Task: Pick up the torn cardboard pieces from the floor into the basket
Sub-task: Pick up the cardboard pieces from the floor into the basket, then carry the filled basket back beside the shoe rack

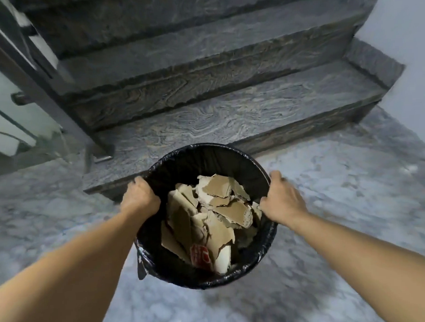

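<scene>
Both forearms reach down: left hand [139,196] and right hand [282,198] curl their fingers over opposite rims of the basket [269,251], steadying it level. Torn cardboard pieces [212,219] lie piled inside; visible floor [342,194] shows none.

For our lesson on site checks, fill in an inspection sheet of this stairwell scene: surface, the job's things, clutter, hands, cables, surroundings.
Surface: mottled grey stone floor; no loose cardboard seen on the visible part.
Job's things: basket lined with a black bag, holding a heap of torn cardboard pieces; one piece shows red print.
Clutter: nothing seen.
Hands: left hand grips the basket's left rim; right hand grips the right rim. Whether the basket rests on the floor cannot be told.
Cables: nothing seen.
Surroundings: dark stone stairs rise just behind the basket; a railing post stands at left; a pale wall at right.
</scene>
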Demonstrator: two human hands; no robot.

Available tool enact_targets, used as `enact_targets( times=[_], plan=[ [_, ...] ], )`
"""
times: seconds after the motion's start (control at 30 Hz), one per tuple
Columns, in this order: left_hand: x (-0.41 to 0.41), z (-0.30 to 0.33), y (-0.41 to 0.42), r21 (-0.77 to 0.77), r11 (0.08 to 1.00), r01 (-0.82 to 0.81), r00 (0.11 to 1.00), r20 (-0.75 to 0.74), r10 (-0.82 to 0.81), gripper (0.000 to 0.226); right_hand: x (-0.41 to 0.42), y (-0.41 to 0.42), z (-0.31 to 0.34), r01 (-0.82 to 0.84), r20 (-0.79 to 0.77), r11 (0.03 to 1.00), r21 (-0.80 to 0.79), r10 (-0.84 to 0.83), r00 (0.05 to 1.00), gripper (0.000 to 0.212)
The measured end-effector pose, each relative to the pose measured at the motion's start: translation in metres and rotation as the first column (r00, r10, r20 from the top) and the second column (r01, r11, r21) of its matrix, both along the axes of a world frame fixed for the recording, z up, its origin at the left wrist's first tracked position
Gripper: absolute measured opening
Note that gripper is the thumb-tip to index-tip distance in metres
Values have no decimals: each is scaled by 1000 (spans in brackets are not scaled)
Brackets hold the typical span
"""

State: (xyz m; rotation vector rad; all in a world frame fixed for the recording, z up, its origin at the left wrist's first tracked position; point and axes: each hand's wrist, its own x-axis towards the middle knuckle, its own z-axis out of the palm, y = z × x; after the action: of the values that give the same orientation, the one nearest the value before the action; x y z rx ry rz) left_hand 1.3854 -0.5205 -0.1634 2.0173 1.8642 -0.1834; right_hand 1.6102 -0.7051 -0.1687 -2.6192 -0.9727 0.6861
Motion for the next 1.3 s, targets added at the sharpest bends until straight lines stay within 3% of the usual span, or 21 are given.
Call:
enact_targets(
  times=[0.1, 0.3, 0.43, 0.57, 0.77, 0.97, 1.3],
  plan=[
    [-2, 11, -5, -152, 982, -113, 993, -40, 108, 58, -1, -8, 9, 88, -161, 995, -51, -96, 982, 44],
    [-24, 14, -9, -250, 967, -54, 986, -169, 12, 45, -7, -10, 21, 156, -285, 976, -153, -194, 939, 36],
    [-28, 14, 8, -350, 930, -114, 993, -58, 100, 35, -5, -2, 21, 210, -267, 951, -229, -268, 926, 33],
    [-25, 43, 20, -481, 873, -75, 991, 62, 119, 31, -14, -1, 48, 301, -201, 902, -311, -372, 906, 22],
    [-12, 106, 18, -531, 843, 90, 992, 123, -28, 9, -28, -32, 97, 495, -136, 801, -338, -562, 816, 29],
    [5, 158, -12, -539, 791, 290, 957, 182, -227, 23, -50, -99, 151, 682, -89, 654, -326, -740, 667, 29],
    [29, 238, -93, -514, 654, 556, 821, 215, -529, 13, -106, -222, 258, 832, -56, 479, -281, -873, 484, 28]
  ],
)
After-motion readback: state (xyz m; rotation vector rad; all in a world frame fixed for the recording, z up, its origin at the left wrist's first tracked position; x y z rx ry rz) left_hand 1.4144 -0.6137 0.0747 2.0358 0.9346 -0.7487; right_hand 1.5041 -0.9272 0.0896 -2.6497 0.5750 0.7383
